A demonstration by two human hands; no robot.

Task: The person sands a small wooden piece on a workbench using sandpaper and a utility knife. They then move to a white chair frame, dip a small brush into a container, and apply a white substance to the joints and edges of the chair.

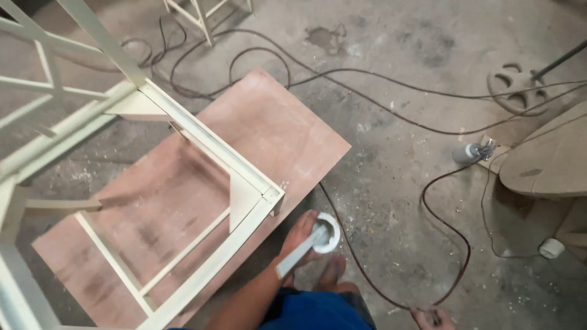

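**Brush and Pot Held Low Beside a Painted Frame: Spill and Snag Risks**

The left hand (301, 235) is down at floor level, just off the corner of the cream-painted wooden frame (202, 153). Its grip is closed around the handle of a white-coated paint brush (299, 252), whose head sits in a small round white pot (327, 232) on the concrete floor (391, 183). The right hand is not in view.

Orientation: the brush's long axis runs diagonally, from the handle end near the wrist at lower left up to the head at upper right. The head points into the pot, away from the person.

Risks, as judged:
- The pot is small and looks light; sideways leverage from the tilted brush could tip it and spill paint onto the floor.
- A dark cable (367, 269) loops along the floor right next to the pot and the person's bare feet (333, 272); a foot catching it could drag the pot over.
- The frame rests on a plywood sheet (275, 134), its corner near the forearm; a brushing arm could smear the coated wood.
- Sawdust on the floor could foul a loaded brush.
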